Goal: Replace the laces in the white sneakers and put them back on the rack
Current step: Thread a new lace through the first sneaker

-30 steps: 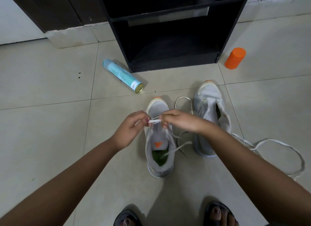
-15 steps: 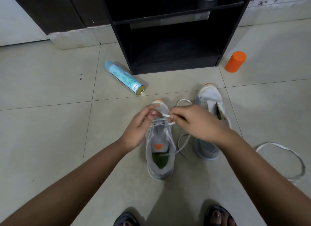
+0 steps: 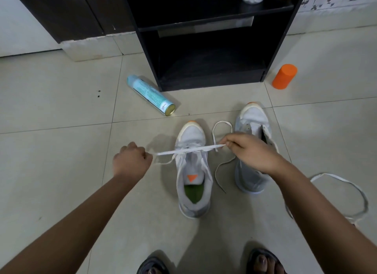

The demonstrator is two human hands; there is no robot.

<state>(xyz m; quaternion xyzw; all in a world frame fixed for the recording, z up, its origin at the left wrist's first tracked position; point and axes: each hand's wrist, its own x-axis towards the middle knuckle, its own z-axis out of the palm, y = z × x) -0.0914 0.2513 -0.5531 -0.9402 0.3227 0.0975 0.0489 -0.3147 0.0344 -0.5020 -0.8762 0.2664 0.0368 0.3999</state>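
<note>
Clenching one end of the white lace [image 3: 189,149], the left hand [image 3: 131,161] sits just left of the front sneaker [image 3: 192,136], which stands on the floor. The lace runs taut across its eyelets to the right hand [image 3: 251,153], pinching the other end just right of it; the second sneaker [image 3: 252,118] stands further right.

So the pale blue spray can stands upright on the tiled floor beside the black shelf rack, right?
Not quite: the head view shows the pale blue spray can lying on its side on the tiled floor beside the black shelf rack.
</note>
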